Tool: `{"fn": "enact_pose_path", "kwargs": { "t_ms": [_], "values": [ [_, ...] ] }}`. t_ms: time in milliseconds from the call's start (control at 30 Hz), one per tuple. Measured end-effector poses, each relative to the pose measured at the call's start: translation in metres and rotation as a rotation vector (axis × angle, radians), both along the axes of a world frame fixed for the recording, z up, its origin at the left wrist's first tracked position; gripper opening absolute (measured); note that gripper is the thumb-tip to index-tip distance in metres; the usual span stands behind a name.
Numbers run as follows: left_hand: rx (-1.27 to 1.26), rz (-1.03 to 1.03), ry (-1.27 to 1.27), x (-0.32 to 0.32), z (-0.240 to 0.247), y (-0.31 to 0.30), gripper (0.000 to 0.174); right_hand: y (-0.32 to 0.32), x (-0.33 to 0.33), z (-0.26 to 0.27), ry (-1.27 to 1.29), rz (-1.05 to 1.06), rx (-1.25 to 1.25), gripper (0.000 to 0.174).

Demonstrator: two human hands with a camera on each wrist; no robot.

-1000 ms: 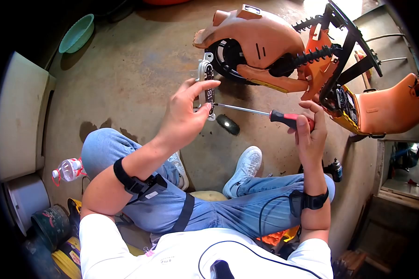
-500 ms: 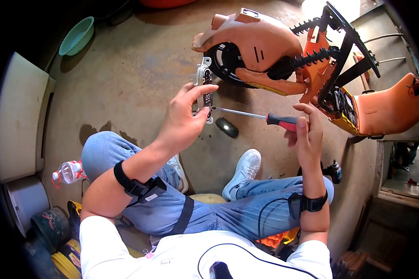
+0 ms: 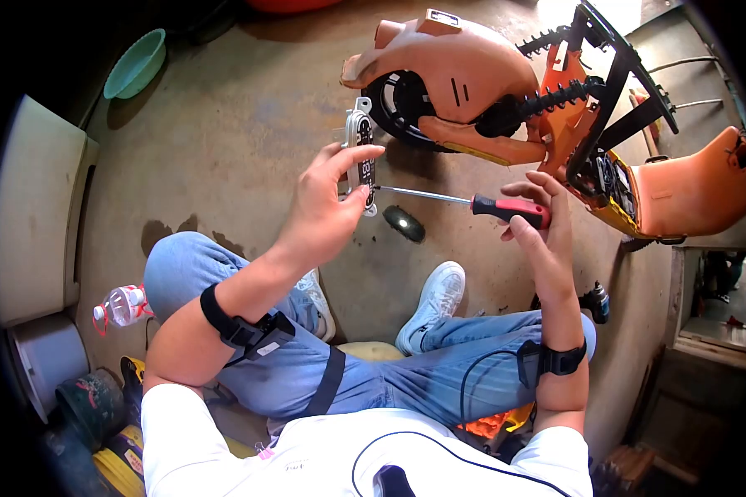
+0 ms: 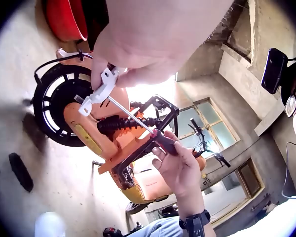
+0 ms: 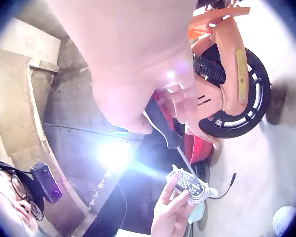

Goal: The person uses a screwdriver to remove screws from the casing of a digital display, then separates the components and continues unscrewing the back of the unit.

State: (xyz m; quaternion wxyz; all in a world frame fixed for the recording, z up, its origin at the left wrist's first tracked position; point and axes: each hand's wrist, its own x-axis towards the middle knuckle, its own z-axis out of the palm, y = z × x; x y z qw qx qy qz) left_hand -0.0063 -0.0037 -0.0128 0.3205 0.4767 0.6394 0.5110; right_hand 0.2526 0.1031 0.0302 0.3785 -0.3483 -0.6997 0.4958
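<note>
A small digital display panel (image 3: pixel 362 137) with a black face, white digits and a pale housing with end tabs is pinched upright by my left hand (image 3: pixel 327 195), index finger and thumb across its face. In the right wrist view, the lit-looking digits of the panel (image 5: pixel 187 185) show between the fingers. My right hand (image 3: pixel 549 236) holds a red-and-black screwdriver (image 3: pixel 506 209) by the handle, thumb below and fingers above. The shaft runs level leftward, its tip right at the panel's lower end by the left thumb. From the left wrist view, the panel's housing (image 4: pixel 101 91) hides the tip.
An orange electric scooter body (image 3: pixel 481 74) with a black wheel and shock absorbers stands at the back right. A black oval piece (image 3: pixel 404 224) lies on the floor below the screwdriver. A green basin (image 3: pixel 135 65), a plastic bottle (image 3: pixel 123 305) and a power drill (image 3: pixel 595 302) lie further out.
My right hand's fingers have shifted round the screwdriver handle, the thumb going lower and the fingers lifting. The panel and screwdriver have drifted slightly left.
</note>
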Motion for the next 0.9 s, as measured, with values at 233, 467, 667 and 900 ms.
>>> {"fn": "enact_pose_path", "kwargs": {
  "t_ms": [233, 467, 667, 900],
  "values": [
    [0.021, -0.039, 0.04, 0.001, -0.001, -0.001, 0.046, 0.006, 0.017, 0.01, -0.318, -0.061, -0.126, 0.043],
    [0.102, 0.027, -0.003, 0.001, -0.004, 0.0, 0.043, 0.006, 0.011, 0.005, -0.125, 0.035, -0.074, 0.05],
    [0.009, -0.025, 0.034, -0.001, 0.0, -0.001, 0.045, 0.006, 0.013, 0.014, -0.337, -0.069, -0.203, 0.048],
    [0.091, 0.023, 0.012, 0.0, -0.009, 0.002, 0.043, 0.006, 0.009, 0.0, -0.188, -0.054, 0.061, 0.037]
  ]
}}
